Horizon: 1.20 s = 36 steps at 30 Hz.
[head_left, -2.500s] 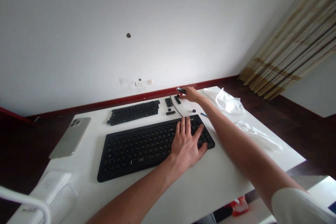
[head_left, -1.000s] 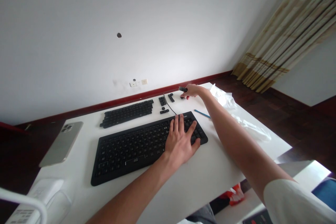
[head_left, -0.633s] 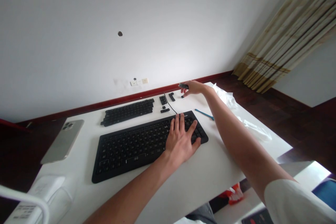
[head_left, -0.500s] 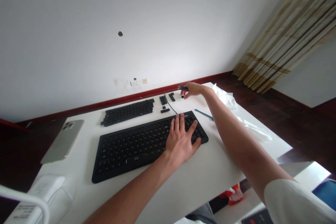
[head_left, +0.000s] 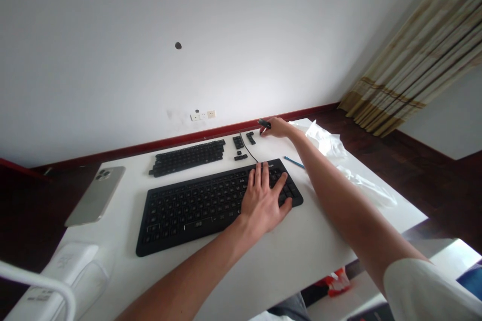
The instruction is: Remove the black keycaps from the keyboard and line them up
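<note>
Keyboard, black, one, its key positions apparently bare of caps; lies aslant on the white table (head_left: pixel 233 271), keyboard (head_left: pixel 199 205) in the middle, nearest the person; left hand (head_left: pixel 263 205), one, palm down with fingers spread over its right-hand end, gripping nothing, laid there probably to keep it from sliding; right hand (head_left: pixel 277 127), one, at the far edge, fingers curled closed round one dark slim-handled tool (head_left: pixel 264 124), presumably held high so the thumb side stays free; small dark piece (head_left: pixel 261 133), one, just under those fingers, whether pinched or merely touched cannot be told.

Black keycaps, too small to count singly; one large staggered block (head_left: pixel 190 157) beyond the keyboard, and four lesser sets: oblong cluster (head_left: pixel 237 142), single cap (head_left: pixel 239 153), short row (head_left: pixel 241 157), angled group (head_left: pixel 250 138); spaced, it seems, to echo a keyboard's layout.

Black cord, one (head_left: pixel 250 153), between sets; blue stick, one (head_left: pixel 293 162); crumpled plastic wrappings, two (head_left: pixel 326 140); smartphone, one (head_left: pixel 98 195); power strip, one (head_left: pixel 62 268).
</note>
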Motion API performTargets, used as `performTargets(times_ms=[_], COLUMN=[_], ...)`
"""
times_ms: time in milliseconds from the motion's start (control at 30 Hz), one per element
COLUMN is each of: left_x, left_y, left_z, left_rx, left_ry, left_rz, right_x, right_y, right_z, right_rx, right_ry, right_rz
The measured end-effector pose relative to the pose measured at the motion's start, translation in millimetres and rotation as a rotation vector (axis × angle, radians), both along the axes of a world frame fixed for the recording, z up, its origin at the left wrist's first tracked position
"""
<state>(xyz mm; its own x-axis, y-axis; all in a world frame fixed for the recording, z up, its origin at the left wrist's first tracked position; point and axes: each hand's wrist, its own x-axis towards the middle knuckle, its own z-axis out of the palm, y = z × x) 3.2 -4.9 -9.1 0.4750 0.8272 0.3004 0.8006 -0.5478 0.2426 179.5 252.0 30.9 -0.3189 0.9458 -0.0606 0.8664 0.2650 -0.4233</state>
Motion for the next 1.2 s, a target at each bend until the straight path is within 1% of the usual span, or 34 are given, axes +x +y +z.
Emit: performTargets(times_ms=[133, 233, 433, 767, 1200], left_x=[-0.3, -0.1, -0.2, -0.4, 0.3], left_y=[-0.1, -0.1, 0.1, -0.3, 0.2], left_z=[-0.3, -1.1, -0.8, 0.4, 0.1], left_rx=[0.002, 0.002, -0.001, -0.007, -0.015], left_ry=[-0.013, -0.014, -0.012, -0.02, -0.026], left_rz=[-0.002, -0.001, -0.005, -0.002, -0.006], right_x=[6.4, 9.9, 5.5, -6.2, -11.7], right_y=[2.4, 4.0, 6.2, 4.6, 5.8], right_z=[-0.9, -1.6, -9.2, -17.5, -21.7], right_rx=[-0.052, -0.057, -0.006, 0.045, 0.097], right_ry=[0.044, 0.037, 0.047, 0.135, 0.175], right_rz=[0.015, 0.002, 0.006, -0.048, -0.002])
